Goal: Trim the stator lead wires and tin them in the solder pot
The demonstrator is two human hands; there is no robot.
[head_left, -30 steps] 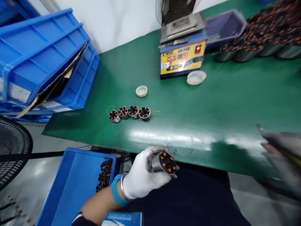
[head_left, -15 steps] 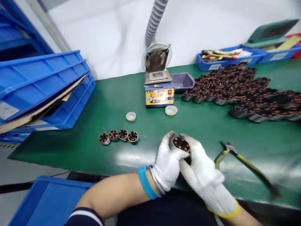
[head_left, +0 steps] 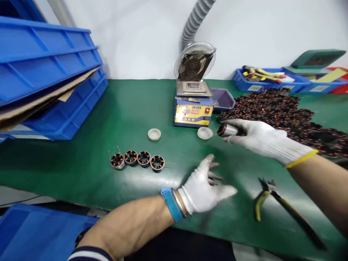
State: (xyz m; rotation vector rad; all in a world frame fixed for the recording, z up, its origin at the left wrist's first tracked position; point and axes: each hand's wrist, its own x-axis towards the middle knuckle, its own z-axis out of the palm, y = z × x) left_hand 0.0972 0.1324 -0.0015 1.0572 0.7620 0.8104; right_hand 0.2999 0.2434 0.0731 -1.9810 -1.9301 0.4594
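Observation:
My right hand point(head_left: 258, 137), in a white glove with a yellow cuff, grips a motor stator point(head_left: 230, 130) by its silvery side, tipped over and raised in front of the stator pile. Its copper windings face left. Lower down, my gloved left hand point(head_left: 202, 188) is empty above the green table, fingers spread toward the right. Left of it, several stators point(head_left: 144, 158) stand in a short row, some with thin wire ends sticking out. A pair of cutting pliers point(head_left: 270, 186) with yellow-and-black handles lies open below my right hand.
Many stators point(head_left: 274, 108) are heaped at the right. A solder pot point(head_left: 193, 110) with a digital display stands at the back beside a purple tray point(head_left: 225, 99). Two white caps point(head_left: 154, 134) lie before it. Blue crates point(head_left: 49, 54) are stacked left; tool bins point(head_left: 254, 87) stand behind.
My hands have parted from around a stator. My right hand has moved up and right and holds a stator beside the pile; my left hand has opened and is empty.

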